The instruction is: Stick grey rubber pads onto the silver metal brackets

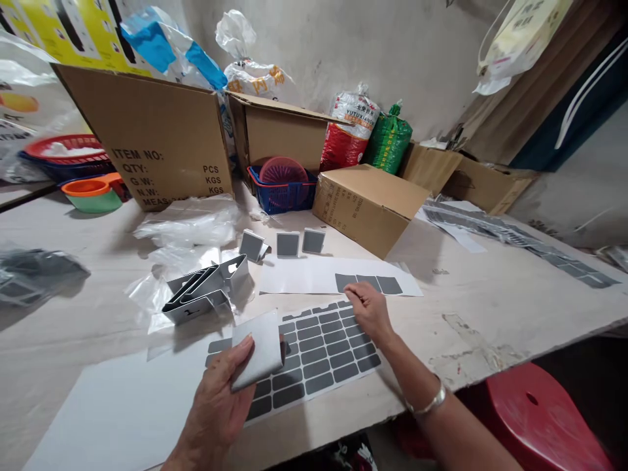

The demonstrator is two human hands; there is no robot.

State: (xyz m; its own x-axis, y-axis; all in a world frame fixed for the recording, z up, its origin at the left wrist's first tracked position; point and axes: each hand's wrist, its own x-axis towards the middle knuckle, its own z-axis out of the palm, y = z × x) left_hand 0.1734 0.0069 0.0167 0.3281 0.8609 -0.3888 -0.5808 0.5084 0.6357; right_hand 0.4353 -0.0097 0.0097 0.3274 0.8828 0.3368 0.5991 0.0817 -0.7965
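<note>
In my left hand (220, 392) is a flat silver-grey metal piece (258, 347), gripped between thumb and fingers above a sheet of dark grey rounded stickers (316, 353). My right hand (369, 311) is closed in a pinch at the sheet's upper right edge, beside a white strip (304, 275) bearing several dark grey squares (390, 285). Whatever the right fingertips pinch is too small to make out. Folded metal brackets (206, 291) lie left of the strip. Behind it stand three small pieces with grey square faces (288, 244).
Clear plastic bags (189, 222) and a large cardboard box (161, 131) are at the back left. A blue basket (287, 196) and a smaller box (367, 203) stand behind the strip. White paper (122, 405) lies front left; a red stool (544, 412) is beyond the right table edge.
</note>
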